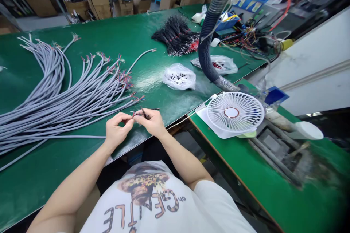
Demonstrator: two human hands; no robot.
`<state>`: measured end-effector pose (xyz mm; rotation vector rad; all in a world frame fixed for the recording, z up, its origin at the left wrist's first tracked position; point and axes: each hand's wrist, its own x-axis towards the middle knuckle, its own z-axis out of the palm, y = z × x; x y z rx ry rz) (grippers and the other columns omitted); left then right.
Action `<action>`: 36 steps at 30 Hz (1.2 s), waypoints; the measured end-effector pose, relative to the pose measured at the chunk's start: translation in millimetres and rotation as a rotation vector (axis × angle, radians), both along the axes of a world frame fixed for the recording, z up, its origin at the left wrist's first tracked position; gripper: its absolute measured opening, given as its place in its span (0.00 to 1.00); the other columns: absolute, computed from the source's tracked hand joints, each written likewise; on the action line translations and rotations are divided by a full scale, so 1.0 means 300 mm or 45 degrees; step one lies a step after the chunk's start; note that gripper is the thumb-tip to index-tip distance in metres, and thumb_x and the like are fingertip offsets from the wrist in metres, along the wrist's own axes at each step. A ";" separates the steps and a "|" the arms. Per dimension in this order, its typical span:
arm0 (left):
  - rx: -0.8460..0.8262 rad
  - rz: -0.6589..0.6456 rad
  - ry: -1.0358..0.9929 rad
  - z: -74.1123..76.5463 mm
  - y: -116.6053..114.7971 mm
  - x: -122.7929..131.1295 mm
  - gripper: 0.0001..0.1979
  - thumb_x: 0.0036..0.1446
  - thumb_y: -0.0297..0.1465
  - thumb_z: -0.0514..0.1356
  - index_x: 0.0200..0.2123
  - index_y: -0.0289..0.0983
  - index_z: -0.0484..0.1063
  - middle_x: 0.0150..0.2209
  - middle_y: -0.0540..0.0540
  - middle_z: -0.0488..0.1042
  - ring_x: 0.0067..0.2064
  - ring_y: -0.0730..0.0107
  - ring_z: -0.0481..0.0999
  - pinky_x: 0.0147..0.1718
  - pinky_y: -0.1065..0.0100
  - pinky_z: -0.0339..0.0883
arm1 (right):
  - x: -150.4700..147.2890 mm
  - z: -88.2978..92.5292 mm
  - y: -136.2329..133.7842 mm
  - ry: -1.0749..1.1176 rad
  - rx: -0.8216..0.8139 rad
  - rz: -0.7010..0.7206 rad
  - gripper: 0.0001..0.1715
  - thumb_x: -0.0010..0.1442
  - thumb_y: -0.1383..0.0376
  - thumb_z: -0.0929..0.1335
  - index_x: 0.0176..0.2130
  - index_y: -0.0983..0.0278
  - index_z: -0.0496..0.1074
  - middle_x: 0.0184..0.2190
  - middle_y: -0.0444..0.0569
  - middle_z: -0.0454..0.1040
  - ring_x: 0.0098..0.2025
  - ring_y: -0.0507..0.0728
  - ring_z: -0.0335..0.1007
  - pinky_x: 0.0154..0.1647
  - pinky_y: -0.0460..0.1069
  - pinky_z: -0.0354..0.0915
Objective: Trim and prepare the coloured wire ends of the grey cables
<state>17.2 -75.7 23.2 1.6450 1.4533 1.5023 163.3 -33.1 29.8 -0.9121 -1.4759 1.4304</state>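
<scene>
My left hand (119,127) is closed in a pinch on the stripped end of a grey cable (87,137), whose small coloured wires show at the fingertips. Right beside it, fingertips nearly meeting, my right hand (151,122) is closed around a slim dark tool (144,113) that looks like tweezers; the fingers partly hide it. To the left spreads a large bundle of grey cables (68,113), many with stripped ends and red and blue wires fanning out. A second group of grey cables (51,69) curves away behind it.
Beyond my hands on the green table (109,31) lie a plastic bag of small dark parts (179,76), another bag (218,64) and bundled black wires (175,34). A ribbed hose (206,51) hangs at right. A white fan (235,112) stands on the lower side table (232,160).
</scene>
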 end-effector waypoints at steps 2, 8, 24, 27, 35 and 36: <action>-0.014 0.018 -0.031 -0.004 -0.001 -0.002 0.04 0.50 0.28 0.62 0.25 0.36 0.75 0.26 0.49 0.75 0.27 0.74 0.71 0.28 0.71 0.65 | -0.007 -0.006 -0.002 0.061 -0.047 -0.022 0.14 0.49 0.57 0.71 0.28 0.66 0.73 0.20 0.41 0.65 0.22 0.47 0.57 0.25 0.45 0.56; -0.066 -0.015 -0.105 -0.003 0.004 -0.007 0.04 0.49 0.30 0.64 0.30 0.36 0.73 0.26 0.51 0.73 0.27 0.74 0.71 0.30 0.71 0.67 | -0.028 -0.021 -0.011 0.185 -0.133 -0.090 0.15 0.48 0.56 0.72 0.27 0.66 0.72 0.19 0.40 0.64 0.21 0.46 0.55 0.21 0.44 0.53; -0.021 -0.010 -0.322 0.017 -0.001 -0.005 0.05 0.49 0.30 0.64 0.26 0.36 0.70 0.27 0.50 0.69 0.29 0.74 0.69 0.26 0.71 0.65 | -0.046 -0.005 -0.047 0.701 -0.629 0.155 0.18 0.43 0.57 0.76 0.26 0.65 0.68 0.09 0.30 0.52 0.10 0.41 0.41 0.15 0.43 0.39; 0.023 -0.058 -0.375 0.016 -0.005 -0.014 0.05 0.50 0.29 0.63 0.26 0.37 0.70 0.28 0.49 0.69 0.30 0.74 0.70 0.28 0.71 0.66 | -0.046 -0.007 -0.047 0.737 -0.638 0.182 0.17 0.44 0.58 0.75 0.27 0.66 0.68 0.09 0.30 0.52 0.10 0.41 0.41 0.15 0.43 0.39; -0.150 -0.372 -0.290 0.027 -0.081 -0.068 0.07 0.49 0.35 0.64 0.28 0.37 0.75 0.35 0.44 0.69 0.35 0.67 0.71 0.34 0.62 0.71 | -0.043 -0.008 -0.083 0.541 -0.429 0.153 0.15 0.47 0.57 0.73 0.25 0.65 0.69 0.14 0.35 0.58 0.15 0.44 0.46 0.17 0.44 0.43; -0.182 -0.392 -0.297 0.033 -0.092 -0.074 0.10 0.50 0.38 0.63 0.28 0.37 0.75 0.35 0.43 0.69 0.34 0.66 0.71 0.33 0.62 0.71 | -0.039 -0.002 -0.091 0.472 -0.321 0.153 0.14 0.49 0.57 0.72 0.26 0.65 0.70 0.16 0.37 0.60 0.17 0.45 0.49 0.18 0.44 0.46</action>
